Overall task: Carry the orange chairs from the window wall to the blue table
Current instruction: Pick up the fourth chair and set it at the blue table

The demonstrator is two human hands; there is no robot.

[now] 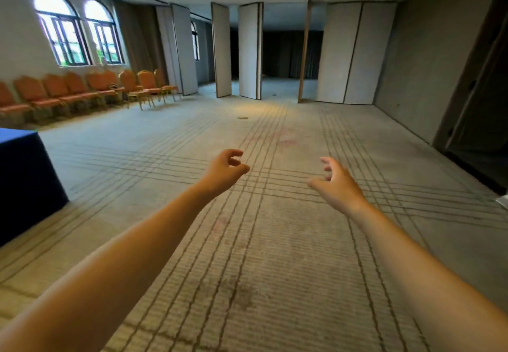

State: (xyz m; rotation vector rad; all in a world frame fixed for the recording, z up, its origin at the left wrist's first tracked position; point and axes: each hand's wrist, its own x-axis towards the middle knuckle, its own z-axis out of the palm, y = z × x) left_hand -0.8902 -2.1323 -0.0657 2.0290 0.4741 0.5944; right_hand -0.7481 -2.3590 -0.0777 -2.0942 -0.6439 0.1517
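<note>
Several orange chairs with gold frames stand in a row along the far left wall, under two arched windows. The blue table, draped in dark blue cloth, shows only its corner at the left edge. Both my arms reach forward over the carpet. My left hand holds nothing, its fingers loosely curled and apart. My right hand is empty too, fingers spread. Both hands are far from the chairs and to the right of the table.
Striped beige carpet covers the wide floor ahead. Folding partition panels stand partly open at the back, with a dark room behind. A grey wall and a dark doorway run along the right side.
</note>
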